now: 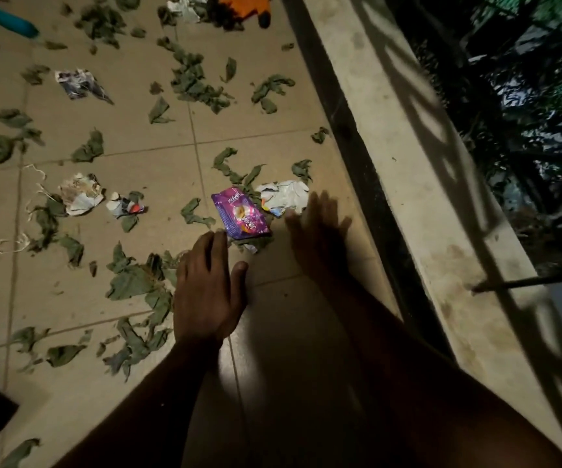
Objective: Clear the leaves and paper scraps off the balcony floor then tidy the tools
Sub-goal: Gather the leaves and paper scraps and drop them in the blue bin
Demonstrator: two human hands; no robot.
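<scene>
Green leaves (131, 282) and crumpled paper scraps lie scattered over the tiled balcony floor (144, 136). A purple wrapper (244, 217) lies in the middle, with a white crumpled paper (284, 195) just right of it. My left hand (207, 292) is stretched out flat, fingers straight, its fingertips close to the wrapper's near edge. My right hand (318, 231) is blurred, fingers spread, just below the white paper. Neither hand holds anything.
A low concrete ledge (407, 157) with a dark gap beside it runs along the right, railing shadows across it. An orange tool (245, 6) and a teal handle (6, 20) lie at the far end. More scraps (82, 194) lie left.
</scene>
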